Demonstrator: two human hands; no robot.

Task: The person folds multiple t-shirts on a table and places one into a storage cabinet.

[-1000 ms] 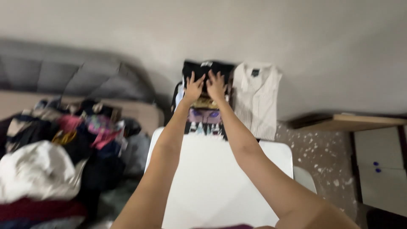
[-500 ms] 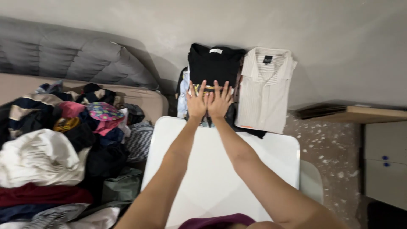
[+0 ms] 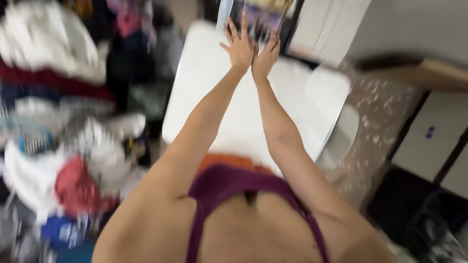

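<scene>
A heap of loose clothes [image 3: 63, 131], blurred into white, red, blue and dark patches, fills the whole area well to the left of the fingers and nearer the person. The white bench [image 3: 243, 112] lies under both outstretched forearms, its bare top running from the fingers back toward the person's body; a rounded pale seat edge [image 3: 341, 141] shows just past the bench's right side. A speckled floor [image 3: 385, 131] and white cabinet doors [image 3: 429, 141] sit well off to the right of the fingers.

Beyond the fingertips, at the far edge of the bench, lies the folded dark printed shirt [image 3: 261, 14], only partly in view at the top of the frame. Just right of it lies a folded pale striped shirt [image 3: 329, 29], also cut off by the frame.

The left hand [image 3: 240, 46] and right hand [image 3: 265, 56] are held side by side, touching along their inner edges, both flat and palm-down. The left fingers [image 3: 234, 30] are spread; the right fingers [image 3: 274, 43] are straight and closer together. Neither grips anything. The fingertips reach the near edge of the printed shirt, though blur hides whether they press on it.
</scene>
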